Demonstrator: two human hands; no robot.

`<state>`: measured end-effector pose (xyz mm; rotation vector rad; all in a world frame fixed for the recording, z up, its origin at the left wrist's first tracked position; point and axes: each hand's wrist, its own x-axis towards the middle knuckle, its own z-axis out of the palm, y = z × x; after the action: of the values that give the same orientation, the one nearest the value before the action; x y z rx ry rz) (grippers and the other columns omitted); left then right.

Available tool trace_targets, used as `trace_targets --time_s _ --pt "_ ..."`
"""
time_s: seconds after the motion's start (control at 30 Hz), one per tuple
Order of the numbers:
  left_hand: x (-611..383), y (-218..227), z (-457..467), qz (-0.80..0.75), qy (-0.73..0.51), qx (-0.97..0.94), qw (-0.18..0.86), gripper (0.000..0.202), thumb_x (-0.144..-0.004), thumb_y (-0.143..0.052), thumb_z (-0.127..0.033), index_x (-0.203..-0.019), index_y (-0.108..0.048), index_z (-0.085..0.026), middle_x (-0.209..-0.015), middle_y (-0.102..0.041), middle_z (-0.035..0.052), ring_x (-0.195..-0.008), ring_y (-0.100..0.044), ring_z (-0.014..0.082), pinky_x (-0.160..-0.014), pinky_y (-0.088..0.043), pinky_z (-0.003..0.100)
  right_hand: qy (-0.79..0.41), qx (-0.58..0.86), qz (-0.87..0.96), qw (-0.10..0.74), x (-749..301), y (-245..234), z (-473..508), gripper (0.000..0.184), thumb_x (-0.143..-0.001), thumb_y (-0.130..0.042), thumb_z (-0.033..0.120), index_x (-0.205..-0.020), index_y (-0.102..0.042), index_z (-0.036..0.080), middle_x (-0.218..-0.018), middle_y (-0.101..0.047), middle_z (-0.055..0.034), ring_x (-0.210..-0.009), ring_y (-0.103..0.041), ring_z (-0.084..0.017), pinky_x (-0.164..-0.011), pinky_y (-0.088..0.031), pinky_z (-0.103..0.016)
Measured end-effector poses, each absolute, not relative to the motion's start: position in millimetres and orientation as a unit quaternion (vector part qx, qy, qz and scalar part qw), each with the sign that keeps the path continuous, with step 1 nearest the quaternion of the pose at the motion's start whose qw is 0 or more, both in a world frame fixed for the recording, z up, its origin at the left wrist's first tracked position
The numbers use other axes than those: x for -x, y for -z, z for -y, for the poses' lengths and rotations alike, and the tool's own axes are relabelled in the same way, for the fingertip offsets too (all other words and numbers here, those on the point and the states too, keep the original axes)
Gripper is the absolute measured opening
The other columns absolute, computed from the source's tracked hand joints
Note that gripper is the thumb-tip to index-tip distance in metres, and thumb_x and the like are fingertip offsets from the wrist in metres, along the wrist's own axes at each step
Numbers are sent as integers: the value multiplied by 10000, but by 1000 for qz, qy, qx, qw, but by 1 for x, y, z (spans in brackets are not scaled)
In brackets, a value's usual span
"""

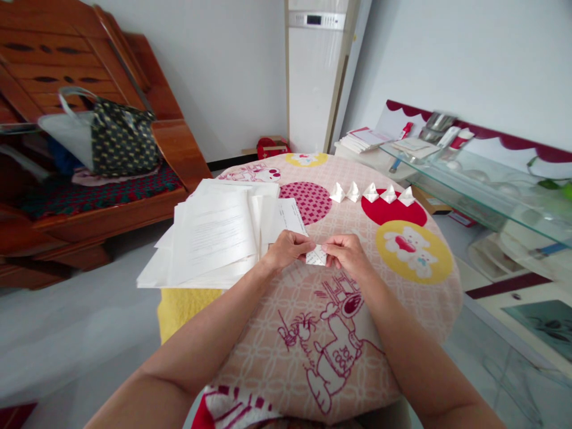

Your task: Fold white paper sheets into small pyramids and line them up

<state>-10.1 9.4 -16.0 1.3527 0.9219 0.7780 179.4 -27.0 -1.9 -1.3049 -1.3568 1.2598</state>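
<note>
A small square of folded printed paper (316,256) is held over the middle of the table. My left hand (289,249) pinches its left edge between thumb and fingers. On its right edge my right hand (346,250) grips it in the same way. Crease lines run diagonally across the square. Beyond my hands stands a row of several small pointed folded paper pieces (370,192). Left of my hands lies a spread stack of printed paper sheets (214,232), and one sheet (286,217) reaches close behind my left hand.
The round table carries a patterned cloth (286,322). At right is a glass shelf (491,185) with a metal pot and other items. A wooden bench (165,143) with a dark patterned bag (123,137) stands at left. A tall white air conditioner (313,83) is behind.
</note>
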Motion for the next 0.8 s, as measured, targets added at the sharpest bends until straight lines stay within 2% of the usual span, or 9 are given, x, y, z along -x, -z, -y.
trace_targets --time_s 0.17,0.27,0.43,0.6,0.8 --pt "12 12 -8 -388 -322 -592 629 313 -721 -771 -410 -621 -706 -120 -577 -622 12 -541 -540 95 -537 -436 211 -511 526 521 436 -174 -1 30 208 -670 -683 361 -579 -632 181 -429 -599 -10 -342 -472 -98 -346 -256 -199" --pt "12 10 -8 -396 -331 -592 619 321 -718 -772 -414 -613 -703 -118 -553 -601 5 -522 -514 84 -516 -407 200 -537 512 534 405 -175 -1 30 253 -695 -701 402 -593 -631 182 -450 -621 -21 -351 -487 -101 -344 -272 -196" --pt "9 6 -6 -390 -342 -559 647 348 -681 -823 -455 -688 -745 -116 -613 -645 14 -569 -558 97 -559 -466 210 -528 509 534 420 -177 1 28 288 -710 -724 429 -600 -642 176 -431 -607 -12 -333 -451 -84 -345 -253 -189" --pt "7 4 -5 -382 -328 -522 688 422 -618 -875 -487 -811 -790 -121 -782 -744 65 -712 -667 162 -644 -545 257 -528 512 506 450 -177 7 25 293 -691 -745 435 -599 -631 182 -436 -606 -14 -361 -533 -116 -338 -279 -190" --pt "7 8 -5 -405 -331 -506 686 345 -636 -859 -413 -773 -777 -106 -760 -739 72 -685 -661 152 -598 -530 238 -548 508 489 451 -174 7 25 320 -675 -777 458 -615 -638 176 -460 -615 -13 -386 -579 -133 -325 -320 -190"
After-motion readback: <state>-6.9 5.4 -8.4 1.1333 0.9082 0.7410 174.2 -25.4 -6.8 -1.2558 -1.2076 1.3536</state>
